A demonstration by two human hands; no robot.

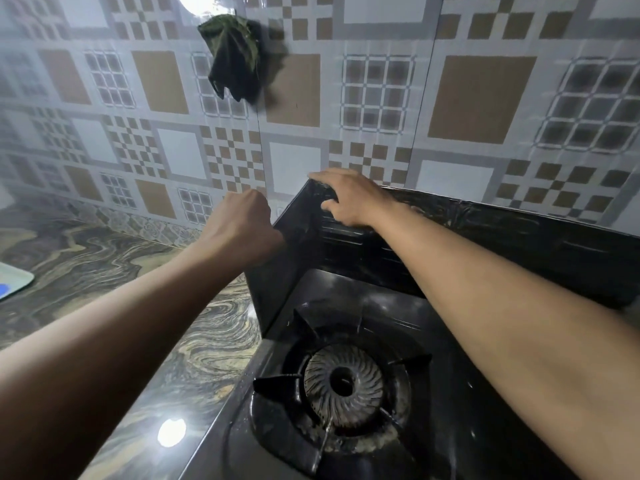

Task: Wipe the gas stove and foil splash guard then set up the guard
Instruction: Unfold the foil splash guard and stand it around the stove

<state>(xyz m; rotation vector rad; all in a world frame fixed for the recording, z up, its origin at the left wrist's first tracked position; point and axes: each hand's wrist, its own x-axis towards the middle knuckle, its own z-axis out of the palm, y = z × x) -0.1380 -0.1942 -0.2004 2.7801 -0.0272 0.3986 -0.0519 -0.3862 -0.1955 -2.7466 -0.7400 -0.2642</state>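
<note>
Splash guard (519,233): dark and creased. It stands upright on the counter (104,265), wrapped round the left and rear sides of the gas stove (450,417).
Guard, long axis: the rear panel runs left to right along the foot of the tiled wall (481,98). The left panel turns at a corner and runs forward towards the person.
Guard, facing: the inner faces look onto the burner (343,379).
Right arm: extended forward and leftward across the stove and in front of the rear panel, forearm bare.
Right hand (349,197): palm down on the guard's top corner, where the two panels meet.
Right fingers (322,174): spread and nearly straight, lying over the top edge. The thumb sits against the inner face just below the edge.
Left arm: extended forward over the counter, left of the stove.
Left hand (242,223): back of hand towards the camera, set against the upper edge of the left panel.
Left fingers: curled tight round that edge, with the fingertips hidden behind the hand.
Stove: black top with a single ribbed burner inside a pronged pan support (277,386).
Counter: marbled pattern, carrying a pale object with a blue patch (14,278) at the far left edge of view.
Wall: a dark green cloth (235,60) hangs high up, well apart from both hands.
</note>
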